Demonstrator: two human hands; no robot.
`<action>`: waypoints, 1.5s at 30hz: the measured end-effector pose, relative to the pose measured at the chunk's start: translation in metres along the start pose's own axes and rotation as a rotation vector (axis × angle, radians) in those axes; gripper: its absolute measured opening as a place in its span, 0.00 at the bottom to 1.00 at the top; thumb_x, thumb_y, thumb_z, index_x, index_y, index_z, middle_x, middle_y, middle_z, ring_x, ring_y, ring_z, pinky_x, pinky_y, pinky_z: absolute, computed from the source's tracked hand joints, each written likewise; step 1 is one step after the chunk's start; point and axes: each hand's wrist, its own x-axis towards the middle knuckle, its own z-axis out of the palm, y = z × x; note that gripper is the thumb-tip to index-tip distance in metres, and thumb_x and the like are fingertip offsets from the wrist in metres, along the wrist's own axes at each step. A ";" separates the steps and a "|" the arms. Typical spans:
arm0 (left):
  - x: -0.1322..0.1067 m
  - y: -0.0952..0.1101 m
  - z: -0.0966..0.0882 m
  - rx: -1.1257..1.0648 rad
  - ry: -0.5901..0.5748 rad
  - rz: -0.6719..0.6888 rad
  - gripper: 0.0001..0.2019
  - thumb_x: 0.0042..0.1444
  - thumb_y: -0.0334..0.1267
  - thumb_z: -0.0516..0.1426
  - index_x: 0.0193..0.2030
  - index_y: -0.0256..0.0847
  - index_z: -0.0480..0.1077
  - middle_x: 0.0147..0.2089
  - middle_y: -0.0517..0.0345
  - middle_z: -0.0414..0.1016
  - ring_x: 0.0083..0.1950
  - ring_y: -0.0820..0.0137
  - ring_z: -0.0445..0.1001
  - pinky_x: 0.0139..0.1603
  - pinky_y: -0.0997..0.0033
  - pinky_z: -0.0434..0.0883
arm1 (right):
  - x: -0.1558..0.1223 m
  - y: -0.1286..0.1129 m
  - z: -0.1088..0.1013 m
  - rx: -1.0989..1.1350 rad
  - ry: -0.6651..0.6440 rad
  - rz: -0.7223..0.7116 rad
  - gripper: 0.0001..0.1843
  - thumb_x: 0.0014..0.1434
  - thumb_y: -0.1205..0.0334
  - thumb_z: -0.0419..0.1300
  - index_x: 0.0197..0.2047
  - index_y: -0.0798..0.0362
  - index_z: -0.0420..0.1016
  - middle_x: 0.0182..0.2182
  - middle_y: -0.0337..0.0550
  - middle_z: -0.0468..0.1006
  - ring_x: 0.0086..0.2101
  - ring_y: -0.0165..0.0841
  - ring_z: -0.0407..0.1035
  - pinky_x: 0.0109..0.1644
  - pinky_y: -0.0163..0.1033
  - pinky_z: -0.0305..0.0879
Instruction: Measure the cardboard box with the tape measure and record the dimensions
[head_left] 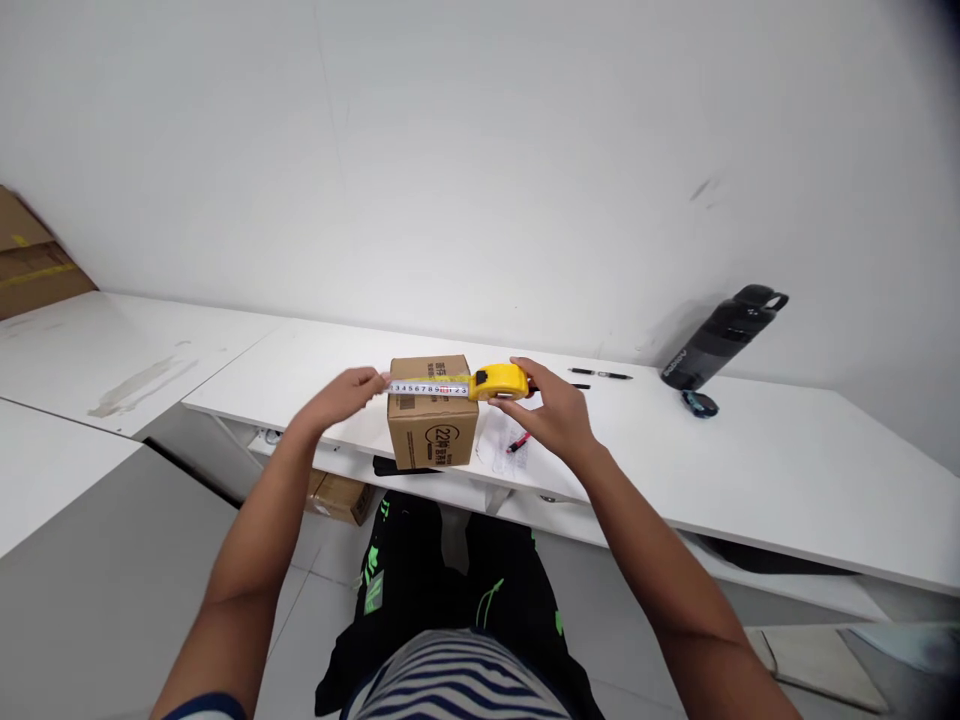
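A small brown cardboard box (405, 430) with dark printing sits at the front edge of the white desk. Across its top runs the white, numbered blade of a yellow tape measure (501, 380). My right hand (559, 408) grips the tape measure's case just past the box's right side. At the box's left edge, my left hand (346, 396) pinches the free end of the blade between thumb and fingers. The blade is pulled out straight, and its very tip is hidden by my fingers.
To the right, a dark water bottle (720, 335) stands by the wall, with a small dark round object (700, 404) before it. A black pen (600, 374) and a red pen (518, 443) lie on the desk (780, 470). Another carton (341, 498) is below.
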 end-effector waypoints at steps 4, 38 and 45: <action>0.021 0.017 -0.014 -0.092 -0.015 0.150 0.19 0.58 0.57 0.53 0.31 0.42 0.66 0.28 0.58 0.66 0.31 0.70 0.64 0.36 0.69 0.65 | -0.041 -0.047 0.002 -0.095 -0.011 -0.095 0.33 0.53 0.37 0.64 0.57 0.47 0.73 0.26 0.43 0.78 0.23 0.36 0.68 0.28 0.41 0.67; -0.020 0.035 0.055 0.458 -0.089 0.642 0.37 0.57 0.66 0.52 0.64 0.42 0.64 0.67 0.44 0.66 0.69 0.51 0.61 0.68 0.50 0.58 | -0.059 -0.042 0.049 0.202 0.389 0.041 0.30 0.62 0.51 0.59 0.66 0.44 0.59 0.52 0.54 0.75 0.52 0.46 0.73 0.55 0.52 0.71; -0.045 -0.072 0.037 0.226 0.227 0.351 0.44 0.55 0.56 0.60 0.73 0.47 0.48 0.75 0.49 0.52 0.74 0.54 0.53 0.73 0.51 0.53 | -0.044 -0.042 0.046 0.778 0.302 0.432 0.41 0.57 0.46 0.64 0.67 0.46 0.50 0.50 0.50 0.73 0.44 0.41 0.76 0.46 0.49 0.76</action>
